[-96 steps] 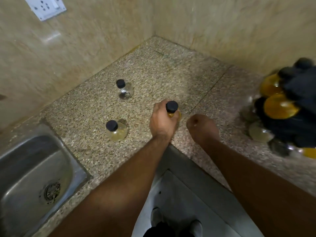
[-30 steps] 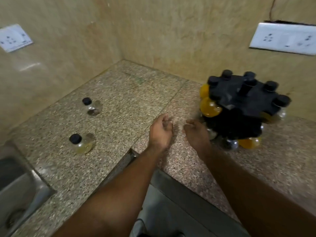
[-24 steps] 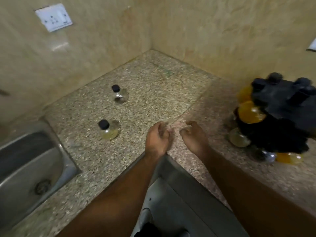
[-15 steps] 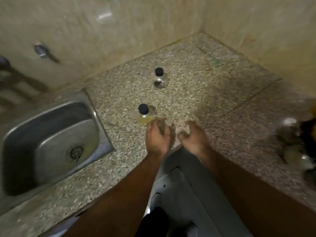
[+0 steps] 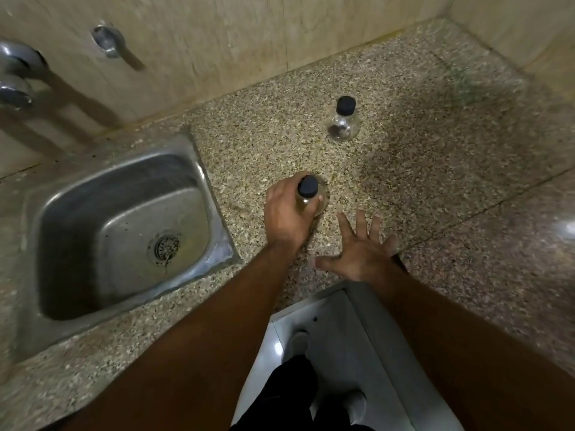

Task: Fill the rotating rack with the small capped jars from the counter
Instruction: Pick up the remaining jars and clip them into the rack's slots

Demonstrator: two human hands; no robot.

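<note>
A speckled stone bench (image 5: 420,169) is seen across the view, met by a beige wall (image 5: 202,42) along the 12 o'clock side and again at the 2 o'clock corner. A steel sink (image 5: 93,244) is set into the bench at 9 o'clock. A strip of pale floor (image 5: 336,331) is visible at 6 o'clock, below the bench edge, with a light shoe (image 5: 354,405) on it.

Two bare forearms are extended from 6 o'clock over the bench edge. The left hand (image 5: 287,213) is recorded near the centre of the view, just to the 3 o'clock side of the sink rim. Its fingers are curled round the near jar (image 5: 323,197), which is gripped about the neck and body, upright; the black cap (image 5: 308,185) is left exposed above the hand. Whether the jar's base rests on the bench cannot be told. The right hand (image 5: 361,250) is held at 4 o'clock of the left hand, palm down, fingers straight and spread, with nothing in it.

The far jar (image 5: 343,122), of clear glass and black-capped, is found upright on the bench at 1 o'clock of the near jar, well apart from it and untouched. A chrome tap (image 5: 15,79) is fixed to the wall at 10 o'clock. A drain (image 5: 166,245) is noted in the sink floor.
</note>
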